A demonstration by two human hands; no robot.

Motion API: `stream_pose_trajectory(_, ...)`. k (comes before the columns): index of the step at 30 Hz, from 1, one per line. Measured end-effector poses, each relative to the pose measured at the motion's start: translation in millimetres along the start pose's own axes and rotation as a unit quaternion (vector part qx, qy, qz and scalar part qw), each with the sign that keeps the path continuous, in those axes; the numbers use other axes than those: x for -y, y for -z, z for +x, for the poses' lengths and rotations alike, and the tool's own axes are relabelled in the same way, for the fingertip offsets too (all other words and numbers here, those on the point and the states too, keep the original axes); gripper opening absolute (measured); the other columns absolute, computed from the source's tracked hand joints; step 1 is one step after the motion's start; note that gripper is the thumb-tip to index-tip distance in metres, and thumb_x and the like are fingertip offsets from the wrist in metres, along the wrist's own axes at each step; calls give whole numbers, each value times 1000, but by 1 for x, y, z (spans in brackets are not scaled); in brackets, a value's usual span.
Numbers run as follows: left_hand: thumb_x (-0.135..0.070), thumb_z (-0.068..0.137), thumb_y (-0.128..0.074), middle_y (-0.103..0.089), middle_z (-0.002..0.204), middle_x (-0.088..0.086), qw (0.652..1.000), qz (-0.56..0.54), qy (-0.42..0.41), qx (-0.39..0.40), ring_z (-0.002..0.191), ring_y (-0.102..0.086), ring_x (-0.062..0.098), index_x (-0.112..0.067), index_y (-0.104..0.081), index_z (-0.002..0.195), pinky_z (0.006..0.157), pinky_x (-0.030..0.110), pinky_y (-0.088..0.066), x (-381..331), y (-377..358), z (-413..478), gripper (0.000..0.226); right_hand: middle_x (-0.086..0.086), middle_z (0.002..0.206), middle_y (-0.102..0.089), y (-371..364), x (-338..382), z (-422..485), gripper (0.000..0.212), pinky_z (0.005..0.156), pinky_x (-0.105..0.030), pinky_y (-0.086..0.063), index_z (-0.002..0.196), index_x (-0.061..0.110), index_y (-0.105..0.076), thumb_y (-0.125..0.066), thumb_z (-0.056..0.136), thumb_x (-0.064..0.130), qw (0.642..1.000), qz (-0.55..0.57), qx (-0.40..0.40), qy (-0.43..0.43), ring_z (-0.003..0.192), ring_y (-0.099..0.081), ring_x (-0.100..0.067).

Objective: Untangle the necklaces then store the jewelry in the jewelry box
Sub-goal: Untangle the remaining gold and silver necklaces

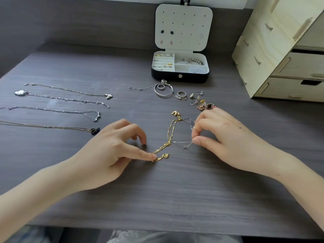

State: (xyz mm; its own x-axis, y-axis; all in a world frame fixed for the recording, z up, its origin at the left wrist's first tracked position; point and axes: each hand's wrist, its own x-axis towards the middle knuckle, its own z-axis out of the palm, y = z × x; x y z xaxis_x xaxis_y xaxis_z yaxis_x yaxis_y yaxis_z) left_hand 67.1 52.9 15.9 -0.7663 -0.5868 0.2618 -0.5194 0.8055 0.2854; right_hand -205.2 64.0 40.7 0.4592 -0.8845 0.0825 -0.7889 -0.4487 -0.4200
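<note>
Nearest me, both forearms reach in over the dark wood-grain desk (175, 199). The left hand (112, 151) has no closed grip: its thumb lies out straight and pins the near end of the gold necklace (169, 137) to the desk, while the other fingers arch loosely above, one tip touching the surface. From there the gold necklace runs away toward a gold pendant at its far end. A thin silver necklace (182, 142) crosses it at the middle. The right hand (228, 137) has its grip closed on that silver necklace, thumb and forefinger pinching the fine chain just right of the gold one.

Further out on the left, four necklaces (52, 111) lie stretched straight in separate rows, the nearest ending in a black swan pendant. Beyond the hands, near the middle, sit a silver bangle (164, 92) with a chain trailing left, some rings (181, 95), and a small heap of earrings (203, 103) just beside the right hand's knuckles.

Farthest back stands the jewelry box (180, 77), lid upright and studded with a few earrings, its tray holding small pieces and a beaded bracelet. A pale wooden drawer unit (280, 58) stands to its right.
</note>
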Motion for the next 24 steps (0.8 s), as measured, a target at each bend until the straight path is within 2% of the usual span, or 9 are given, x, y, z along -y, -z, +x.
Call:
stream_pose_trajectory(2, -15, 86, -38, -59, 99, -9, 1000, -21, 7, -3, 88, -47, 10, -41, -72, 98, 75, 9, -34, 3, 3, -3, 45, 17, 92, -52, 5, -3, -9, 11, 84, -21, -33, 78, 40, -50, -46, 83, 49, 999, 24, 29, 10, 92, -44, -7)
stream_pose_trajectory(3, -16, 86, -39, -59, 99, -11, 1000, -25, 10, -6, 89, -46, 7, -41, -73, 96, 73, 11, -38, 5, 4, -5, 43, 18, 93, -52, 7, -4, -13, 14, 84, -18, -33, 78, 41, -50, -43, 82, 52, 998, 33, 43, 13, 94, -44, -6)
stream_pose_trajectory(6, -16, 85, -41, -60, 96, -12, 999, -35, 26, -18, 89, -46, 5, -37, -75, 88, 64, 30, -44, 8, 6, -8, 40, 21, 98, -51, 11, -6, -26, 20, 82, -13, -33, 78, 39, -55, -42, 81, 54, 996, 51, 75, 19, 97, -45, -7)
stream_pose_trajectory(10, -15, 82, -42, -62, 88, -15, 997, -62, 41, -16, 82, -50, 5, -27, -74, 76, 67, 24, -40, 10, 10, -8, 35, 21, 98, -51, 12, -6, -36, 12, 80, -14, -35, 76, 43, -53, -47, 82, 51, 991, 65, 118, 23, 98, -46, -5)
stream_pose_trajectory(14, -17, 74, -35, -61, 75, -17, 997, -22, 75, -18, 70, -48, 6, -23, -66, 64, 59, 29, -42, 6, 15, -2, 34, 21, 96, -52, 12, -5, -39, 10, 82, -16, -36, 73, 43, -53, -53, 82, 47, 983, 63, 170, 33, 99, -47, -5)
stream_pose_trajectory(16, -14, 70, -37, -61, 70, -13, 994, 19, 102, -36, 69, -48, 9, -23, -64, 64, 55, 30, -43, 0, 16, 6, 29, 19, 94, -55, 13, -3, -40, 9, 82, -18, -38, 72, 39, -56, -57, 81, 41, 976, 76, 201, 30, 98, -48, -6)
stream_pose_trajectory(19, -20, 71, -49, -59, 76, -11, 992, 28, 114, -42, 70, -51, 9, -21, -64, 75, 61, 24, -39, -16, 11, 24, 16, 16, 89, -60, 16, 1, -38, 9, 78, -21, -41, 77, 30, -64, -61, 81, 37, 965, 105, 240, 25, 93, -52, -10)
stream_pose_trajectory(21, -33, 78, -52, -57, 80, -11, 994, 24, 103, -28, 73, -51, 12, -22, -63, 81, 65, 24, -37, -25, 1, 37, 16, 14, 84, -63, 17, 4, -33, 7, 71, -22, -44, 82, 29, -68, -66, 81, 35, 967, 135, 218, 9, 83, -56, -12)
stream_pose_trajectory(24, -36, 86, -60, -53, 84, -6, 993, 12, 112, -18, 78, -48, 16, -18, -61, 84, 68, 26, -34, -30, -15, 55, 18, 13, 75, -63, 13, -1, -19, 5, 66, -18, -42, 83, 29, -67, -70, 82, 25, 990, 128, 61, -23, 71, -55, -10)
